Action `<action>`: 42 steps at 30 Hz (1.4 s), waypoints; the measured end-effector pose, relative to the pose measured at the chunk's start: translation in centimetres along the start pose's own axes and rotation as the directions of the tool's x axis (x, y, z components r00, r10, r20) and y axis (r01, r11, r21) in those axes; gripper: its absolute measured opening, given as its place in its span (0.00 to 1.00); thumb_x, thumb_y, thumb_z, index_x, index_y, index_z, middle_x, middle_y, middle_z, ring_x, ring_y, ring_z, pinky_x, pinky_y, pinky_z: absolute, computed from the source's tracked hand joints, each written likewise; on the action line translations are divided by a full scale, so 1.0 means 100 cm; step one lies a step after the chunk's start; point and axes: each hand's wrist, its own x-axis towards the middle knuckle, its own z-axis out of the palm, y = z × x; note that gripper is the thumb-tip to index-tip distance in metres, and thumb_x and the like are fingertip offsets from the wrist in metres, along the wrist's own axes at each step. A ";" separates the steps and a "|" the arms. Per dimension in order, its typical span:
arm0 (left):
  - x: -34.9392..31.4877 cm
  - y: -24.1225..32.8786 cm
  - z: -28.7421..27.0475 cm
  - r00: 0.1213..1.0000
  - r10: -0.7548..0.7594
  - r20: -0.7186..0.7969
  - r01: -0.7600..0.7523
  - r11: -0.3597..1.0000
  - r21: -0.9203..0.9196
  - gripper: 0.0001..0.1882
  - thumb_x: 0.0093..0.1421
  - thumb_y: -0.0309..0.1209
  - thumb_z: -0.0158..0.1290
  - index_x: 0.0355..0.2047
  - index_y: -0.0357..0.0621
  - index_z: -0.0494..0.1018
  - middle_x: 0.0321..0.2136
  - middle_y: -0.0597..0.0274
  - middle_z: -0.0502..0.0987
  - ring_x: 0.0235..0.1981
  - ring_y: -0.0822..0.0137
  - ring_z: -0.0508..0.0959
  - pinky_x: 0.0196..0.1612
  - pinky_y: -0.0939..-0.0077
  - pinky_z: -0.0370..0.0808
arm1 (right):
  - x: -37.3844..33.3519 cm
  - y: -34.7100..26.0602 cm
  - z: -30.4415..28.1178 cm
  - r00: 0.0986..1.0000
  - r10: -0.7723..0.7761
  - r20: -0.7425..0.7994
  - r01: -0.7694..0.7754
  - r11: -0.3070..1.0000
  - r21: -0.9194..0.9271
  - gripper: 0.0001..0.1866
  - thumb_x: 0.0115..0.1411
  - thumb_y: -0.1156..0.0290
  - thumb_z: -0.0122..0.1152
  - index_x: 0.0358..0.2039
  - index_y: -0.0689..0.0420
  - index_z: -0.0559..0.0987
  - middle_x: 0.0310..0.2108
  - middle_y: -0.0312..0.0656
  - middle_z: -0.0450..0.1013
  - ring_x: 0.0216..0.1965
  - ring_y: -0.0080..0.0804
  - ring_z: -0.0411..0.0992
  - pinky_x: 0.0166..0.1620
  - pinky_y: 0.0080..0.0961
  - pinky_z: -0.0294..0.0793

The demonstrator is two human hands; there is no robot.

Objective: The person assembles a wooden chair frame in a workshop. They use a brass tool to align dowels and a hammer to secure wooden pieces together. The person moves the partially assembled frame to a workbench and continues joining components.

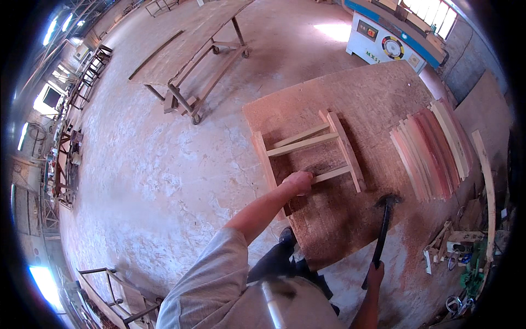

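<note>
A small wooden frame (pixel 347 149) of side pieces and crossbars lies on a brown board (pixel 383 88). My left hand (pixel 299 182) is closed round its near crossbar (pixel 332 174), close to the left side piece (pixel 267 164). Two more crossbars (pixel 304 143) join the sides farther off, one set slanting to the other. Low on the right, my right hand (pixel 375 274) grips the end of a black-handled hammer (pixel 383 237). The hammer's dark head is over the board's near right part, apart from the frame.
A stack of wooden strips (pixel 430 151) lies on the board's right side. A wheeled table (pixel 189 46) stands at the far left, a blue-and-white machine (pixel 378 41) at the far right. Tools and scraps, including a green tool (pixel 472 278), crowd the right. A metal-framed cart (pixel 118 299) stands near left.
</note>
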 end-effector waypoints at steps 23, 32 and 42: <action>-0.027 0.049 -0.017 0.996 0.082 0.036 -0.089 0.950 0.299 0.18 0.48 0.36 0.52 0.39 0.44 0.75 0.38 0.44 0.78 0.42 0.47 0.78 0.45 0.55 0.75 | -0.004 0.002 -0.004 0.998 -0.031 0.049 0.027 0.997 0.075 0.21 0.55 0.60 0.61 0.45 0.60 0.72 0.33 0.56 0.74 0.38 0.55 0.74 0.41 0.45 0.71; -0.020 0.005 0.001 1.000 -0.017 -0.022 0.018 0.997 0.075 0.19 0.48 0.33 0.51 0.42 0.46 0.73 0.38 0.43 0.78 0.43 0.44 0.77 0.45 0.55 0.74 | -0.040 -0.041 0.012 0.932 0.063 0.357 -0.221 0.880 0.420 0.16 0.57 0.62 0.61 0.36 0.62 0.71 0.23 0.39 0.70 0.20 0.26 0.70 0.24 0.28 0.73; -0.033 -0.046 -0.057 0.990 0.098 0.098 -0.112 0.982 0.149 0.14 0.51 0.34 0.52 0.38 0.44 0.74 0.34 0.45 0.79 0.41 0.45 0.78 0.44 0.53 0.75 | -0.068 -0.114 0.083 0.956 0.243 0.166 -0.294 0.757 0.584 0.20 0.56 0.60 0.62 0.38 0.64 0.71 0.23 0.40 0.71 0.19 0.29 0.70 0.23 0.29 0.71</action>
